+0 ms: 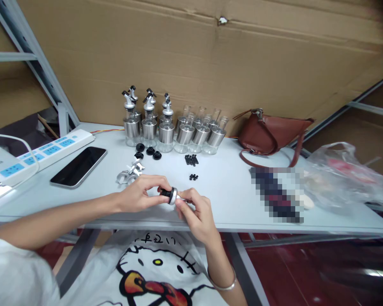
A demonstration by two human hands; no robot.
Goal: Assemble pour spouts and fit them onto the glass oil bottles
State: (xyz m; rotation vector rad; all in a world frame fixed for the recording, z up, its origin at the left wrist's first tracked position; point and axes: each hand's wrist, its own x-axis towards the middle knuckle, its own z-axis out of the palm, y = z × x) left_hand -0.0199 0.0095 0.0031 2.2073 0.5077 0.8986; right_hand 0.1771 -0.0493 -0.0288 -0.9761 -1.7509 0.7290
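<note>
Above the table's front edge, both hands hold one pourer top (172, 196), a silver piece with a black ribbed stopper, lying sideways. My left hand (146, 193) pinches the black stopper end between thumb and fingers. My right hand (196, 212) grips the narrow silver spout end, its tip partly hidden by the fingers. Silver spout parts (129, 173) lie just beyond my left hand. Several black stoppers (150, 151) rest behind them. Small black levers (191, 160) and tiny black caps (193, 177) sit in the middle of the table.
Glass bottles with metal sleeves (166, 132) stand at the back, those on the left with pourers fitted. A phone (79, 166) and power strip (47, 153) lie left. A brown bag (274, 134), plastic bag (347, 178) and a blurred item (276, 194) are on the right.
</note>
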